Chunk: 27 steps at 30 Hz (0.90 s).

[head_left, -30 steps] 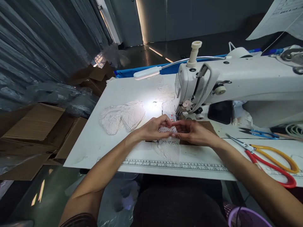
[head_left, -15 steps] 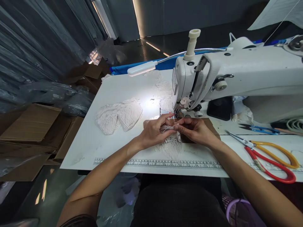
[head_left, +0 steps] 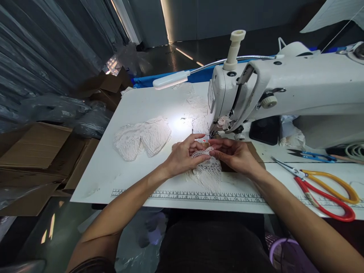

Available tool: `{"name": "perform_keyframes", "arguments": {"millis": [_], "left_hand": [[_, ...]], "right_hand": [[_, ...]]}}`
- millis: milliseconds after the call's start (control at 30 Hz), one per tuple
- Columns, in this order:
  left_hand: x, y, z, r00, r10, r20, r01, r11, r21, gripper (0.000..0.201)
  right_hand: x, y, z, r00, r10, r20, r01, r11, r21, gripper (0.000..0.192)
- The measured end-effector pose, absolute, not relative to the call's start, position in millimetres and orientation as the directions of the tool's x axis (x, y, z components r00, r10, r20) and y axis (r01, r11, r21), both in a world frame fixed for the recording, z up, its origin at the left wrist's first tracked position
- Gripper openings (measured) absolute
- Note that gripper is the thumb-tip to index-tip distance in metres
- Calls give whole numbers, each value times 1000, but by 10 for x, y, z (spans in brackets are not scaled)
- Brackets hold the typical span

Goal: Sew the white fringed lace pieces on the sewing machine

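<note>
My left hand (head_left: 183, 157) and my right hand (head_left: 234, 155) meet just in front of the needle of a white sewing machine (head_left: 284, 91). Both pinch the upper edge of a small piece of white lace (head_left: 206, 170), which drapes down onto the white table (head_left: 136, 110) toward me. A brown card (head_left: 254, 159) lies flat under my right hand. The needle area is partly hidden by my fingers.
A pile of white lace pieces (head_left: 142, 137) lies left of my hands, under the machine's lamp (head_left: 170, 79). Red and yellow scissors (head_left: 324, 187) and small blue snips (head_left: 309, 155) lie at right. A printed ruler (head_left: 193, 197) runs along the table's front edge. Cardboard boxes (head_left: 36, 151) stand at left.
My hands have stayed at the needle while working the lace edge; the fingers have shifted and the lace now hangs a little lower toward me. The view has moved slightly.
</note>
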<state>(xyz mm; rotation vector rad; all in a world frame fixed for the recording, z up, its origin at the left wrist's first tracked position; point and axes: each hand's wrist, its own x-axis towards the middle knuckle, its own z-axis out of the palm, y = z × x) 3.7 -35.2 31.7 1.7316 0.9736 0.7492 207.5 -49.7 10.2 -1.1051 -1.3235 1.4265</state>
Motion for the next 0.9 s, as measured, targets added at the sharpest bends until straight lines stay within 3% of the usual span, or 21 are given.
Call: {"name": "perform_keyframes", "arguments": {"millis": [267, 533, 700, 900], "left_hand": [[61, -364, 289, 458, 883, 104, 235, -233, 944, 58], [53, -387, 339, 446, 890, 90, 264, -227, 937, 53], [70, -403, 331, 415, 896, 158, 242, -276, 930, 58], [84, -400, 307, 384, 915, 121, 167, -198, 966, 54]], "right_hand": [[2064, -479, 111, -185, 977, -104, -92, -123, -988, 41], [2040, -479, 84, -164, 984, -67, -68, -79, -994, 43], [2026, -484, 122, -142, 988, -54, -71, -64, -995, 41], [2007, -502, 124, -93, 995, -46, -41, -50, -998, 45]]}}
